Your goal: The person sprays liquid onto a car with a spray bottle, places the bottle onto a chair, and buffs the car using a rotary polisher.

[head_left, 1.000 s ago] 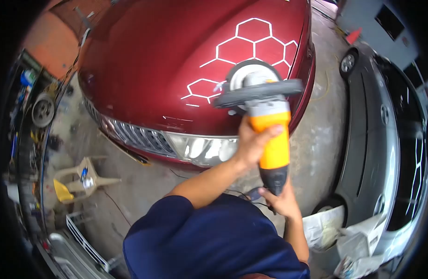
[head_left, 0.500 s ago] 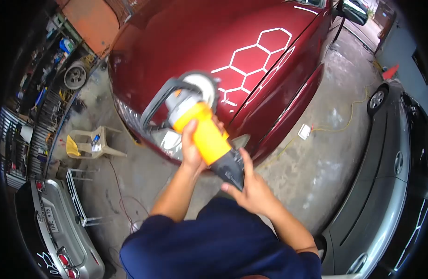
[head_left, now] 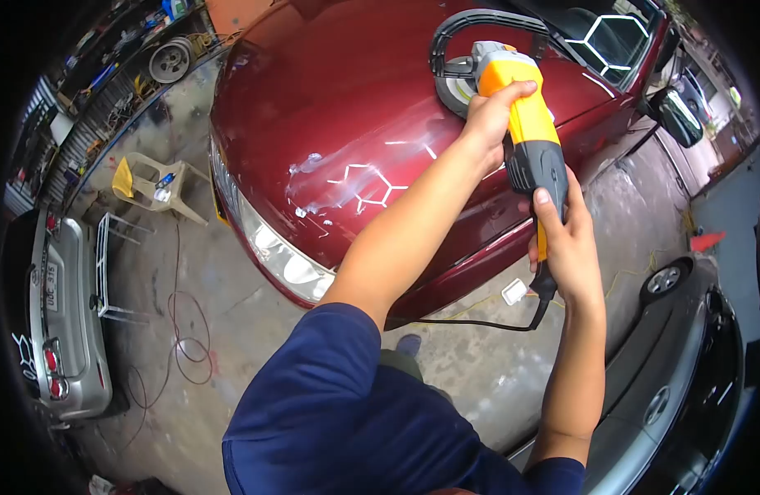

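A yellow and black car polisher (head_left: 532, 115) reaches over the dark red hood (head_left: 339, 91). My left hand (head_left: 497, 120) is wrapped around its yellow body, just behind the grey head. At the black rear handle, my right hand (head_left: 567, 239) grips with the thumb on top. The polisher's round pad (head_left: 457, 87) lies at the hood's surface, partly hidden by the head and the black loop handle (head_left: 487, 18). Whitish compound smears (head_left: 310, 194) mark the hood nearer the headlight (head_left: 285, 260). The black power cord (head_left: 479, 323) hangs from the handle and runs left beside the fender.
A beige plastic chair (head_left: 167, 188) with a yellow cloth (head_left: 122, 177) and a bottle stands left. A silver vehicle (head_left: 79, 322) is behind it, a grey car (head_left: 669, 371) at right. A red hose (head_left: 190, 346) coils on the floor. The side mirror (head_left: 679, 115) juts out.
Both hands have carried the polisher forward and right, from near the front of the hood to farther up toward the windshield. My view has shifted too, now showing compound smears on the hood.
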Demonstrator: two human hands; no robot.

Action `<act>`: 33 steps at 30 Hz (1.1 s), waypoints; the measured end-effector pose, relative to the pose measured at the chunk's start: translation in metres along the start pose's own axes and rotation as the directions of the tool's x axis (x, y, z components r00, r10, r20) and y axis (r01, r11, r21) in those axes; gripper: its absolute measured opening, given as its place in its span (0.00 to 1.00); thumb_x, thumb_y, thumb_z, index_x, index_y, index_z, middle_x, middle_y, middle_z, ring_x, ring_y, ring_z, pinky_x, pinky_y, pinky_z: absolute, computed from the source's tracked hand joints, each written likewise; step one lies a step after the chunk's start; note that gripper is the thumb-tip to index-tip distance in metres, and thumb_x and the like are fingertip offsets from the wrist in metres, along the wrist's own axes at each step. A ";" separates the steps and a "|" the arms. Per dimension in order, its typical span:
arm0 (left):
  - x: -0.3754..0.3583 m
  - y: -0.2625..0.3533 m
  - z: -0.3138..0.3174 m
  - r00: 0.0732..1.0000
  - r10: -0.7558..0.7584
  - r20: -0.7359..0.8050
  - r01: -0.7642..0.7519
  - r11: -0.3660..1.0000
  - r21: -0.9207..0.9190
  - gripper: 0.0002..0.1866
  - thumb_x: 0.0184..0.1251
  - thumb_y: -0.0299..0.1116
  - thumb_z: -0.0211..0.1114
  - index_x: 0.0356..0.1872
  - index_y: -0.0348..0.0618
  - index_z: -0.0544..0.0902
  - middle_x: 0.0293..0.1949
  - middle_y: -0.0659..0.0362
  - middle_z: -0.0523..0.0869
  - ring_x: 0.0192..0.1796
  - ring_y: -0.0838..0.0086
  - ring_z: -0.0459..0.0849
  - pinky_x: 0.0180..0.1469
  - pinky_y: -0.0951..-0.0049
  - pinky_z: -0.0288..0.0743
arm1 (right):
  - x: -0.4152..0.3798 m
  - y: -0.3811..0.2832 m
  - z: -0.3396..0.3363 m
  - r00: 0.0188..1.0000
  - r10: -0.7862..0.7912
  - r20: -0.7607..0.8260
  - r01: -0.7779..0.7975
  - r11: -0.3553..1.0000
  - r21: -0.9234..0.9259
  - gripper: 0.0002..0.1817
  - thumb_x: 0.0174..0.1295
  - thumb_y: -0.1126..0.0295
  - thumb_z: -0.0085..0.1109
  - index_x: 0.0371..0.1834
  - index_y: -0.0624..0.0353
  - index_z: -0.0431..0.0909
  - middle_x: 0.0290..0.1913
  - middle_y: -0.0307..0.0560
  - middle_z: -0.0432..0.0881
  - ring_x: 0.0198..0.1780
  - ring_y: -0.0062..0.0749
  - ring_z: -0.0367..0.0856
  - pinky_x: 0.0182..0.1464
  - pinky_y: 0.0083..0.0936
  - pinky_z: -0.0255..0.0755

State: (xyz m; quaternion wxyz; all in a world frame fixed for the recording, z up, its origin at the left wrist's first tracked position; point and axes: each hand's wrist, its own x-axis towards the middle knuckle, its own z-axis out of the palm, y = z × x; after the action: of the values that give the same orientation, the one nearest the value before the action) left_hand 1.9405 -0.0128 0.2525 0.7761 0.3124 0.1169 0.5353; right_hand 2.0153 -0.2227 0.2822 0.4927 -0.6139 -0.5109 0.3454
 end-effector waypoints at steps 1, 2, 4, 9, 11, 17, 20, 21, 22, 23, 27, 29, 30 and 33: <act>0.010 -0.003 0.003 1.000 0.011 -0.014 -0.011 1.000 -0.005 0.26 0.67 0.42 0.80 0.60 0.37 0.83 0.44 0.54 0.91 0.42 0.64 0.92 0.49 0.59 0.90 | 0.009 -0.006 -0.005 0.999 -0.011 0.033 0.012 1.000 -0.010 0.42 0.82 0.57 0.62 0.89 0.62 0.52 0.43 0.47 0.86 0.20 0.18 0.76 0.20 0.20 0.72; 0.014 -0.005 -0.006 0.999 0.046 -0.015 -0.047 0.999 -0.019 0.26 0.68 0.42 0.79 0.60 0.37 0.83 0.45 0.53 0.91 0.43 0.63 0.92 0.50 0.59 0.90 | 0.015 -0.011 -0.010 0.998 -0.019 0.058 0.020 1.000 -0.016 0.42 0.82 0.56 0.63 0.88 0.65 0.53 0.41 0.47 0.87 0.20 0.18 0.75 0.20 0.19 0.73; -0.005 0.016 -0.023 0.994 0.110 -0.002 -0.110 0.993 -0.032 0.26 0.71 0.43 0.76 0.62 0.37 0.81 0.46 0.51 0.91 0.45 0.61 0.93 0.52 0.57 0.90 | 0.024 -0.012 -0.015 0.979 0.001 0.205 0.035 0.984 -0.173 0.44 0.79 0.53 0.63 0.86 0.68 0.54 0.46 0.62 0.89 0.35 0.42 0.87 0.38 0.36 0.83; -0.087 0.032 -0.038 0.955 0.247 -0.166 -0.254 0.967 -0.023 0.30 0.78 0.52 0.63 0.67 0.38 0.78 0.49 0.48 0.89 0.51 0.58 0.91 0.58 0.55 0.88 | 0.037 -0.006 -0.028 0.826 -0.110 0.552 0.290 0.924 -0.250 0.49 0.78 0.57 0.63 0.87 0.76 0.45 0.54 0.87 0.85 0.59 0.78 0.87 0.63 0.53 0.80; -0.104 0.013 -0.021 0.927 0.242 -0.285 -0.245 0.969 0.026 0.30 0.79 0.52 0.62 0.66 0.36 0.79 0.51 0.48 0.89 0.52 0.58 0.91 0.57 0.56 0.89 | 0.024 0.014 -0.044 0.810 -0.238 0.536 0.375 0.913 -0.160 0.49 0.79 0.60 0.63 0.88 0.74 0.43 0.61 0.89 0.81 0.64 0.79 0.84 0.66 0.52 0.79; -0.044 -0.066 0.030 0.953 0.163 -0.255 -0.154 0.987 0.055 0.29 0.79 0.50 0.67 0.68 0.38 0.78 0.53 0.51 0.90 0.53 0.63 0.91 0.62 0.57 0.86 | 0.035 0.038 -0.137 0.872 -0.284 0.398 0.385 0.901 -0.201 0.48 0.78 0.61 0.65 0.92 0.62 0.44 0.62 0.77 0.84 0.63 0.72 0.87 0.65 0.49 0.80; 0.044 -0.057 0.041 0.949 0.169 -0.265 -0.135 0.981 0.141 0.26 0.73 0.49 0.74 0.60 0.39 0.82 0.45 0.53 0.91 0.45 0.65 0.92 0.54 0.59 0.89 | 0.086 0.026 -0.144 0.925 -0.200 0.323 0.261 0.952 -0.158 0.46 0.79 0.61 0.62 0.90 0.65 0.46 0.52 0.75 0.87 0.54 0.70 0.90 0.59 0.49 0.81; 0.060 -0.056 0.044 0.944 0.233 -0.235 -0.192 0.964 0.182 0.27 0.75 0.50 0.71 0.60 0.38 0.81 0.45 0.52 0.91 0.45 0.64 0.92 0.52 0.58 0.89 | 0.103 0.021 -0.146 0.922 -0.166 0.349 0.230 0.962 -0.148 0.45 0.80 0.60 0.61 0.90 0.66 0.46 0.49 0.75 0.87 0.51 0.70 0.91 0.57 0.49 0.81; 0.059 -0.056 0.044 0.961 0.196 -0.193 -0.175 0.977 0.119 0.28 0.76 0.51 0.69 0.61 0.37 0.80 0.45 0.52 0.90 0.46 0.62 0.92 0.53 0.57 0.90 | 0.112 0.023 -0.154 0.906 -0.173 0.387 0.245 0.958 -0.146 0.45 0.80 0.60 0.61 0.89 0.67 0.47 0.46 0.75 0.88 0.48 0.70 0.91 0.55 0.49 0.81; 0.054 -0.062 0.049 0.978 0.153 -0.144 -0.147 0.988 0.056 0.29 0.77 0.52 0.67 0.63 0.37 0.79 0.46 0.51 0.90 0.47 0.61 0.92 0.53 0.56 0.90 | 0.117 0.030 -0.170 0.881 -0.213 0.422 0.299 0.943 -0.147 0.46 0.79 0.60 0.61 0.90 0.67 0.46 0.52 0.79 0.86 0.54 0.73 0.89 0.59 0.51 0.80; 0.050 -0.122 0.108 0.925 0.276 -0.260 -0.241 0.958 0.157 0.30 0.77 0.52 0.66 0.69 0.42 0.77 0.52 0.51 0.89 0.54 0.63 0.91 0.60 0.57 0.88 | 0.129 0.048 -0.250 0.837 -0.303 0.455 0.413 0.896 -0.164 0.47 0.78 0.61 0.63 0.91 0.64 0.46 0.65 0.80 0.82 0.68 0.71 0.85 0.71 0.48 0.76; 0.086 -0.135 0.133 0.942 0.225 -0.249 -0.224 0.974 0.030 0.26 0.74 0.44 0.75 0.64 0.39 0.80 0.49 0.53 0.90 0.50 0.64 0.92 0.57 0.59 0.89 | 0.148 0.049 -0.280 0.853 -0.328 0.406 0.428 0.885 -0.184 0.46 0.78 0.61 0.63 0.91 0.63 0.48 0.62 0.76 0.85 0.65 0.67 0.87 0.69 0.46 0.77; 0.117 -0.137 0.135 0.947 0.207 -0.247 -0.208 0.978 0.022 0.26 0.74 0.44 0.75 0.63 0.38 0.80 0.48 0.53 0.90 0.49 0.64 0.92 0.56 0.59 0.89 | 0.163 0.037 -0.283 0.889 -0.244 0.387 0.337 0.922 -0.192 0.45 0.78 0.61 0.63 0.91 0.63 0.48 0.59 0.74 0.87 0.63 0.65 0.89 0.66 0.46 0.79; 0.161 -0.148 0.129 0.950 0.237 -0.202 -0.242 0.970 0.000 0.26 0.75 0.46 0.74 0.61 0.35 0.79 0.46 0.52 0.89 0.47 0.62 0.92 0.55 0.57 0.89 | 0.189 0.021 -0.293 0.912 -0.035 0.410 0.130 0.970 -0.206 0.44 0.79 0.61 0.63 0.90 0.63 0.50 0.53 0.71 0.90 0.59 0.61 0.92 0.63 0.45 0.81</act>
State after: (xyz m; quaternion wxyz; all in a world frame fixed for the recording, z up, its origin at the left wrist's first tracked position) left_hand 2.1833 0.0515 0.2875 0.6935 0.2594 0.1491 0.6554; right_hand 2.3380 -0.1133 0.3575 0.3170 -0.5599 -0.6634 0.3819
